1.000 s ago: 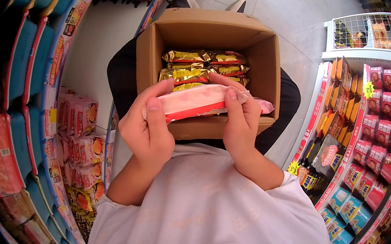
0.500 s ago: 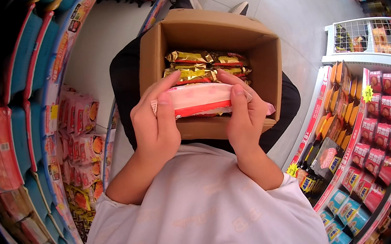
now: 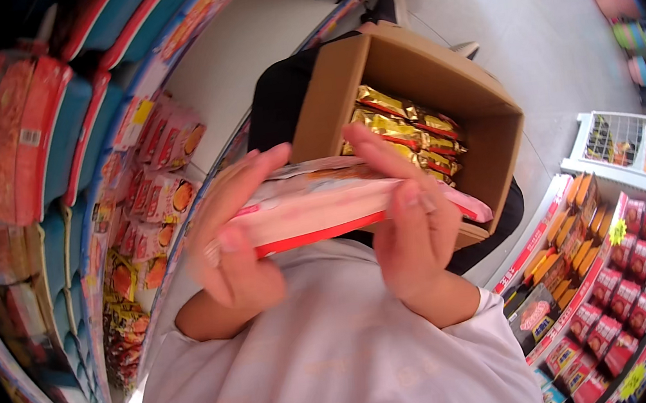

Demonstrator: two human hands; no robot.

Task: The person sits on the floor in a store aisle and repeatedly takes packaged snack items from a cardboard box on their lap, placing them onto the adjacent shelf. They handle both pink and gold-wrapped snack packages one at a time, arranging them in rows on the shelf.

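Note:
Between my two hands is a pink, white and red snack packet (image 3: 312, 214), raised over my lap with its long side facing me. My left hand (image 3: 237, 250) grips its left end, thumb on the near side and fingers behind. My right hand (image 3: 416, 227) clasps the right end in the same way. A pink corner of packaging (image 3: 467, 206) sticks out past my right hand. Just beyond, an uncovered cardboard box (image 3: 491, 148) rests tilted between my legs. Several shiny gold packets (image 3: 398, 127) lie in rows inside it; my right hand hides part of them.
At my left stands a shelf with large red packs (image 3: 6, 140) and blue-green trays (image 3: 69, 149). Pink snack packs (image 3: 173, 197) hang lower beside it. To the right, a display rack holds red packs (image 3: 624, 296) and orange packs (image 3: 554, 268), near a white wire basket (image 3: 619, 139).
Both hands have carried the packet leftward, away from over the box, and turned it so more of its top shows. The view has swung left, so the box appears farther right.

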